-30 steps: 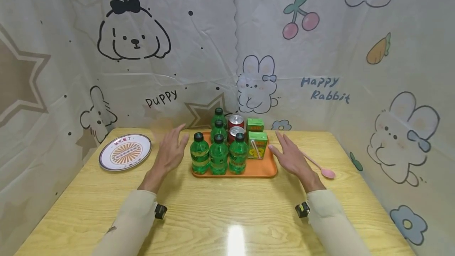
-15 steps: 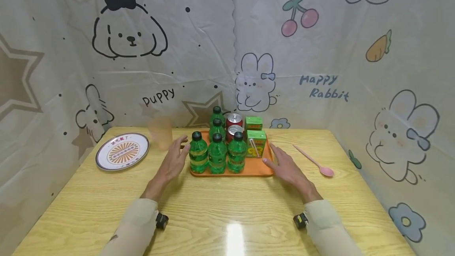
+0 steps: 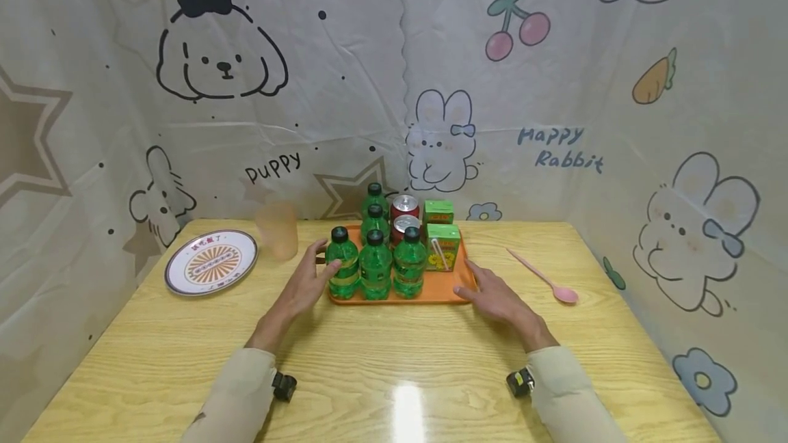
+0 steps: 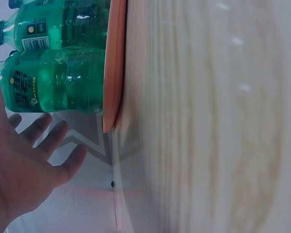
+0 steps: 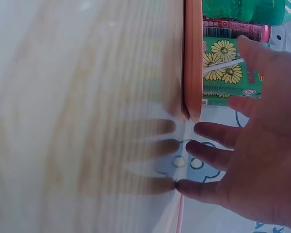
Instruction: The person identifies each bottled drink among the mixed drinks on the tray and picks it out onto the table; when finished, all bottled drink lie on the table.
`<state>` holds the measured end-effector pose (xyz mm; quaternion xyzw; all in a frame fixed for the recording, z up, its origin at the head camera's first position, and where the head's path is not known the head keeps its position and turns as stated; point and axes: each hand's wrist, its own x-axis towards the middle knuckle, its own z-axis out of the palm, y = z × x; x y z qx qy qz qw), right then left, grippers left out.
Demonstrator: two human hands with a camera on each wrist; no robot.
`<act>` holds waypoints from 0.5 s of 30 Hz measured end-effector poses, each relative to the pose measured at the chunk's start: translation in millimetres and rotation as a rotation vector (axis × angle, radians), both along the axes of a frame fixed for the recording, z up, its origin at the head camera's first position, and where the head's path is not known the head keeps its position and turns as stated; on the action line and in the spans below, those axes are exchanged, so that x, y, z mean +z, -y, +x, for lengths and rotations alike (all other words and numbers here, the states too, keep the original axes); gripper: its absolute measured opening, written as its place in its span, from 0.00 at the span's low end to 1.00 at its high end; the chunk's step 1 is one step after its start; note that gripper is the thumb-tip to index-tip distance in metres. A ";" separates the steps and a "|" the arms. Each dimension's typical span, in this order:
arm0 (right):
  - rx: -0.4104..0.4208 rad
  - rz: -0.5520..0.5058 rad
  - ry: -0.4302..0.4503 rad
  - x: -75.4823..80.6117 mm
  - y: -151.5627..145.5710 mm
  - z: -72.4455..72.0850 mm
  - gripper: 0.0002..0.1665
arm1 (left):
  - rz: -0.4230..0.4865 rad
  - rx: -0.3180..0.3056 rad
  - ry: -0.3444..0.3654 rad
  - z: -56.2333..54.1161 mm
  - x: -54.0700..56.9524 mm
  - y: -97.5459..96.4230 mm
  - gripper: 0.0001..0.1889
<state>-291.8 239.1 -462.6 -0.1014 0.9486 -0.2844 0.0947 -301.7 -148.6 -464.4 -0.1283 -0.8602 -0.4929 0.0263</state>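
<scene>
An orange tray (image 3: 446,290) on the table carries several green bottles (image 3: 376,275) with black caps, two red cans (image 3: 405,207) and two green drink cartons (image 3: 442,249). My left hand (image 3: 300,286) is beside the front left bottle (image 4: 58,80), its fingers spread and apart from the bottle in the left wrist view. At the tray's right side is my right hand (image 3: 497,297), thumb over the rim in the head view. In the right wrist view its fingers (image 5: 213,155) extend low by the tray's edge; contact with the rim cannot be made out.
A white patterned plate (image 3: 211,262) lies at the left of the wooden table (image 3: 369,374). Behind my left hand stands a pale orange translucent cup (image 3: 280,231). A pink spoon (image 3: 542,275) lies to the right of my right hand. A printed cloth (image 3: 345,108) encloses the back and sides.
Both hands have come down and closer to the tray, the left towards the front bottle and the right to the right rim. The cup behind the left hand shows more fully.
</scene>
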 end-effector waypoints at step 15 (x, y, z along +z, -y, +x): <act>-0.041 0.095 0.014 -4.5 -2.3 -2.7 0.39 | -0.002 -0.029 0.076 -1.1 -3.1 -7.6 0.43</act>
